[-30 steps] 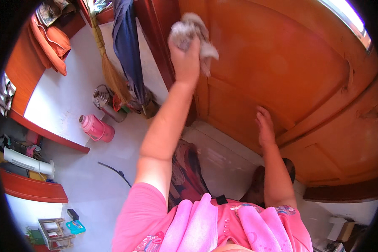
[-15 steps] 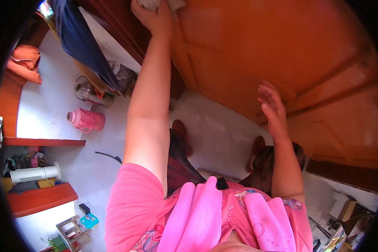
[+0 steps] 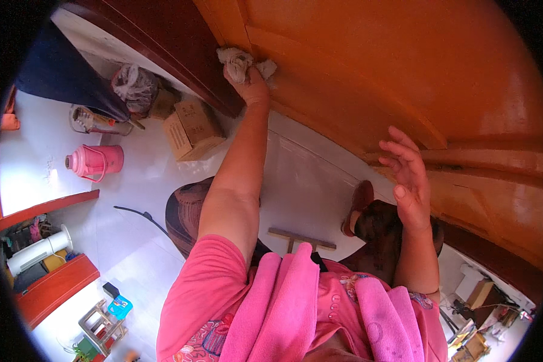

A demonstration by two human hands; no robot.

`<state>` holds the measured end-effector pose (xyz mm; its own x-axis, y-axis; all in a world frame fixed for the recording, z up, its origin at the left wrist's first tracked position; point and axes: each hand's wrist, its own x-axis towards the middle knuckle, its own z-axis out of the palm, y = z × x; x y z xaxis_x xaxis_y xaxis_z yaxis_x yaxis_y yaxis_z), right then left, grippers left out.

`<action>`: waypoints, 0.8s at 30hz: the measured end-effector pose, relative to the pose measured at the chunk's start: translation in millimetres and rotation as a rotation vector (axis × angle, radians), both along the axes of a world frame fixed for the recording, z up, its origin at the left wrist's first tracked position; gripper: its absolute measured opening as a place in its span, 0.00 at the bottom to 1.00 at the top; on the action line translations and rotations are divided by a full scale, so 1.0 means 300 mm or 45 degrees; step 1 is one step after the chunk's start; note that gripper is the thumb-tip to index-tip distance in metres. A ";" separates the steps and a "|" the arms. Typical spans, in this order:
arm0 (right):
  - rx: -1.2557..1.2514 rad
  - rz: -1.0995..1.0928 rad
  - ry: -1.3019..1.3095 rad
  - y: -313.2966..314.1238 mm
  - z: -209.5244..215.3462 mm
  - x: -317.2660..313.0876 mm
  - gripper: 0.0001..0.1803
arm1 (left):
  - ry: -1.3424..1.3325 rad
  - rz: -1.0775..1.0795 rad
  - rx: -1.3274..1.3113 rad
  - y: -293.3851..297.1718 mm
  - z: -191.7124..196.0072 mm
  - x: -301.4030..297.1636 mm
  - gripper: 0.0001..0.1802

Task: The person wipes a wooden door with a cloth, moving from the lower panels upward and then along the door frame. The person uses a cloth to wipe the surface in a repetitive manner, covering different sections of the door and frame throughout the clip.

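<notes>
My left hand point(image 3: 251, 88) is wrapped round a crumpled whitish cloth point(image 3: 235, 62), pressing it to the left edge of an orange-brown wooden door point(image 3: 356, 66), beside the dark red frame point(image 3: 157, 45). Part of the cloth sticks out past the thumb side. My right hand point(image 3: 409, 181) is raised in front of the door's lower part, fingers apart and nothing in them. Whether its fingertips touch the wood I cannot tell. A pink towel point(image 3: 277, 308) hangs round my neck over my pink shirt.
On the pale floor at left stand a cardboard box point(image 3: 194, 130), a bagged bundle point(image 3: 136, 90) and a pink thermos flask point(image 3: 96, 161). A dark blue cloth point(image 3: 66, 75) hangs above. Nearer are a wooden stool point(image 3: 99, 329) and a T-shaped wooden piece point(image 3: 301, 237). Clutter point(image 3: 479, 295) lies right.
My left hand has come down the door's edge with the cloth. My right hand has shifted slightly, fingers spread. My left leg has moved outward, and the cardboard box has come into view.
</notes>
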<state>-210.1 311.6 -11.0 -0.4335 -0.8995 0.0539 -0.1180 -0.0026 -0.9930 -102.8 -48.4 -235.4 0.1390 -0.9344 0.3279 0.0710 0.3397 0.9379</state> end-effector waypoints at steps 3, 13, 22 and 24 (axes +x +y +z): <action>0.025 0.005 -0.004 -0.010 -0.012 -0.007 0.41 | -0.153 0.066 -0.023 0.019 -0.142 0.001 0.32; 0.119 0.026 0.028 -0.023 -0.033 -0.006 0.42 | -0.140 0.008 0.415 0.013 -0.597 -0.036 0.31; 0.157 -0.007 0.025 -0.031 -0.072 -0.033 0.44 | -0.969 -0.147 0.945 0.052 -0.756 -0.075 0.30; 0.164 -0.031 0.037 -0.025 -0.065 -0.031 0.44 | -1.427 -0.451 0.987 0.126 -0.623 -0.143 0.29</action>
<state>-219.5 304.1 -30.3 -0.4553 -0.8890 -0.0486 -0.1452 0.1280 -0.9811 -145.7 -10.5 -422.2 -0.1264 -0.8562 -0.5010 -0.8563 -0.1608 0.4908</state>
